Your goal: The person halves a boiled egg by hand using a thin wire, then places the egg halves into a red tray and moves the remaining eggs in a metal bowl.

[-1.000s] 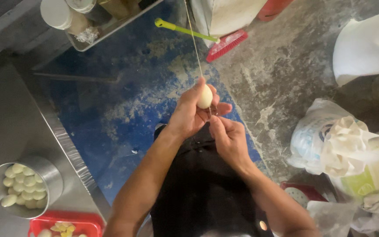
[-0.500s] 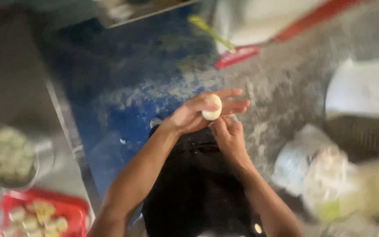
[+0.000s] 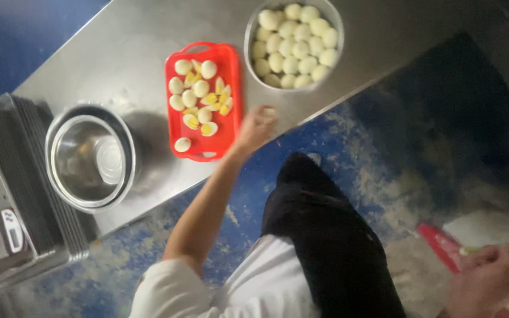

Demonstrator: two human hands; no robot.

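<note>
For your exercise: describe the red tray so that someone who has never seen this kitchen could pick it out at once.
Start at the long steel counter. On it, a round metal tin of whole peeled eggs stands to one side and nested steel bowls to the other. Between them lies the red tray, rectangular with handles, the only red container there, holding whole and cut eggs with yellow yolks, beside the left hand.

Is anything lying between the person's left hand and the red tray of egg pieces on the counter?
Nothing visible does. The left hand, blurred and seemingly holding something pale, hovers just right of the red tray, with only bare steel counter between them. The pan of whole eggs sits farther back, off that line.
</note>
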